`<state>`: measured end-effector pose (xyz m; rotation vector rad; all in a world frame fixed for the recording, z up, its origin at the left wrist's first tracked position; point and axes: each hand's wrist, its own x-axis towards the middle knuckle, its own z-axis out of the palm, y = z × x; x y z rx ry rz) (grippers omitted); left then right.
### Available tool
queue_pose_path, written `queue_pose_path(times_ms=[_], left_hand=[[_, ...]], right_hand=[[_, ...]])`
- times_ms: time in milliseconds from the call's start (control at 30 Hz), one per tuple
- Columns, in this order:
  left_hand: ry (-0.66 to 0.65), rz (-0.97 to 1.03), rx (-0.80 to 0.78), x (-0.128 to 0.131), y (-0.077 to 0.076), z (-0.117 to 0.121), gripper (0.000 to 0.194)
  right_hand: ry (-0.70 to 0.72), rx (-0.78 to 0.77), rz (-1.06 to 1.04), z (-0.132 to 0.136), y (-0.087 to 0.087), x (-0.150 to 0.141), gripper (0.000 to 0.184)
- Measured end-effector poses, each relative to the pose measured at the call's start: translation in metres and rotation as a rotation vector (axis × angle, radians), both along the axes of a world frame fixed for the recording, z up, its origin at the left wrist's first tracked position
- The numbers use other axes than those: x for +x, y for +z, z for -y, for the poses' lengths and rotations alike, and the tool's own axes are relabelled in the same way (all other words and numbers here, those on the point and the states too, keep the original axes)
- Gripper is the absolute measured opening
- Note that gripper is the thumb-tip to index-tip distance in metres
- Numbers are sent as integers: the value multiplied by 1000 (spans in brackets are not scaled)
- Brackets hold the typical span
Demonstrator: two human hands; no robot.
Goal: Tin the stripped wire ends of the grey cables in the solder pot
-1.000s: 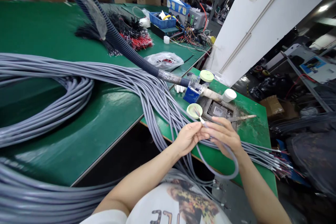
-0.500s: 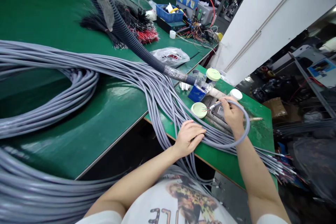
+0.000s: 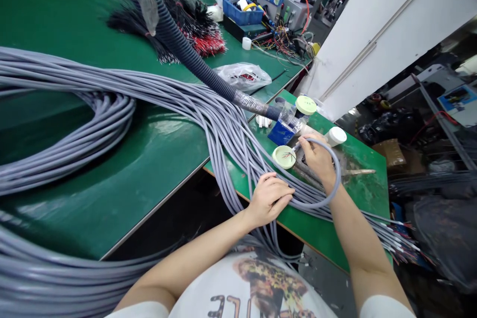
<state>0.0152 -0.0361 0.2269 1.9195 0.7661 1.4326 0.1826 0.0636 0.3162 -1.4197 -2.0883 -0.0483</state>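
Observation:
My right hand (image 3: 316, 157) is shut on a grey sheathed cable (image 3: 337, 174) near its end. The cable bows in a loop beside my wrist, and its stripped coloured wires reach over a shallow pale green dish (image 3: 283, 157). My left hand (image 3: 270, 199) lies on the bundle of grey cables (image 3: 227, 129) at the table's front edge, its fingers curled over them. Whether it grips them is hidden.
A dark metal tray (image 3: 311, 169) partly lies under my right hand, with a white cap (image 3: 336, 136) and a blue box (image 3: 281, 132) close by. Corrugated black conduit (image 3: 186, 49) rises over the green table (image 3: 112, 218). Black and red wires (image 3: 201, 39) lie behind it.
My right hand has moved down and left, bringing the stripped cable end over the dish. My left hand stays on the bundle, having parted from the right since the oldest frame.

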Motion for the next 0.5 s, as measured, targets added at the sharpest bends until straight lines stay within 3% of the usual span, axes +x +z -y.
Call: queue_pose_path(times_ms=[500], left_hand=[[46, -9, 59, 1, 2, -1, 17]], right_hand=[[21, -34, 144, -6, -1, -10, 23]])
